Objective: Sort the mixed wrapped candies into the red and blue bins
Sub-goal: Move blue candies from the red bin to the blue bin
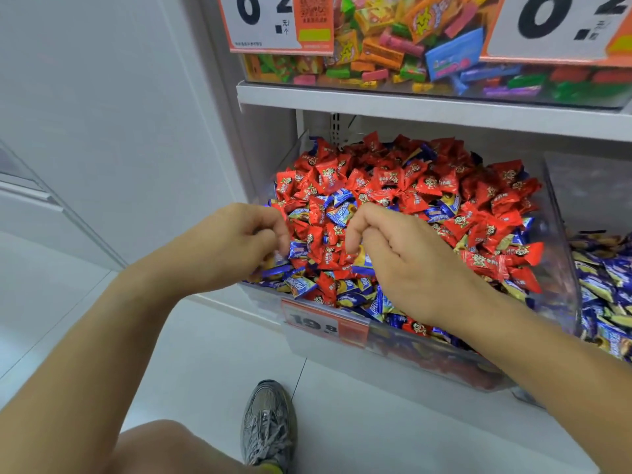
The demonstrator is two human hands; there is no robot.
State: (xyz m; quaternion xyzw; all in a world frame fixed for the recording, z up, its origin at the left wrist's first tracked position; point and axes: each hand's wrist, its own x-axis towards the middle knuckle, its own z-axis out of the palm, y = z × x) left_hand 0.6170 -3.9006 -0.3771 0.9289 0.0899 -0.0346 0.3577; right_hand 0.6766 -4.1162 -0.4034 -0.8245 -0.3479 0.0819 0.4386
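While both hands reach into the clear bin [561, 234] heaped with red candies [403, 186] and blue candies [345, 203], the left hand [236, 244] curls at the bin's near left corner, fingers bent onto blue wrappers there; it seems to pinch one, though blur hides the grip. The right hand [403, 265] sits at the bin's front middle, its fingers curled down and apparently pinching a blue candy. Right of this bin lies a second bin [612, 206] of blue candies. A price tag [325, 323] hangs on the bin's front.
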